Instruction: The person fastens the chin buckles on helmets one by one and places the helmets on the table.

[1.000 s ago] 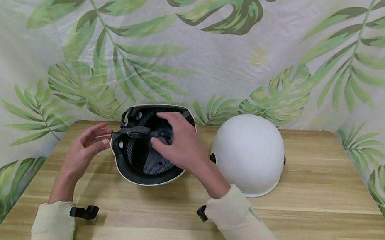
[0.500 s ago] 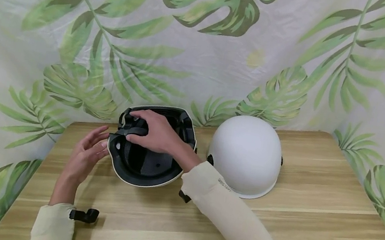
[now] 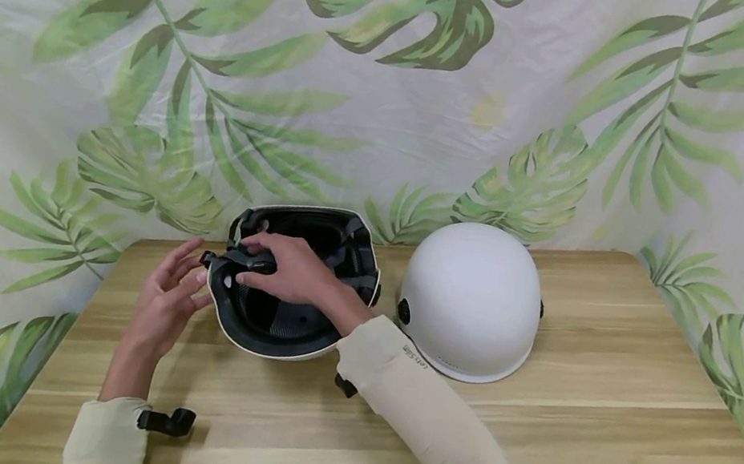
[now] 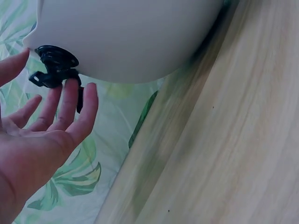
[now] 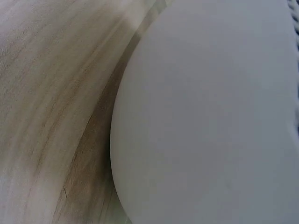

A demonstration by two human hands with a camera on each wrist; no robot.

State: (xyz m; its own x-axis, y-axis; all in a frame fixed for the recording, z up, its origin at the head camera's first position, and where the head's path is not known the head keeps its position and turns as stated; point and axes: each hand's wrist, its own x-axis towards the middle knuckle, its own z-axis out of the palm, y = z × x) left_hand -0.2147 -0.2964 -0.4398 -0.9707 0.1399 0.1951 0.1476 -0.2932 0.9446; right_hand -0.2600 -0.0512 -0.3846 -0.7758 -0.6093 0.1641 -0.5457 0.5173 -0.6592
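Note:
An upturned helmet (image 3: 263, 340), white outside with a black padded lining, lies at the back left of the table. My right hand (image 3: 292, 272) reaches over it and holds the black chin strap (image 3: 258, 261) between thumb and fingers. My left hand (image 3: 168, 297) is at the helmet's left side, fingers spread. In the left wrist view, the fingertips of that hand (image 4: 46, 140) meet a black strap fitting (image 4: 56, 65) on the white shell (image 4: 131, 37). The right wrist view is filled mostly by a smooth white shell (image 5: 201, 116); the right hand is out of it.
A second white helmet (image 3: 471, 300) sits dome up just to the right, with a black round fitting on its side. Both stand on a wooden table (image 3: 563, 457), its back edge against a leaf-patterned cloth (image 3: 417, 134).
My right hand has moved left and slightly down over the helmet, from open above the lining to holding the strap. The left hand stays at the helmet's side, nearly still.

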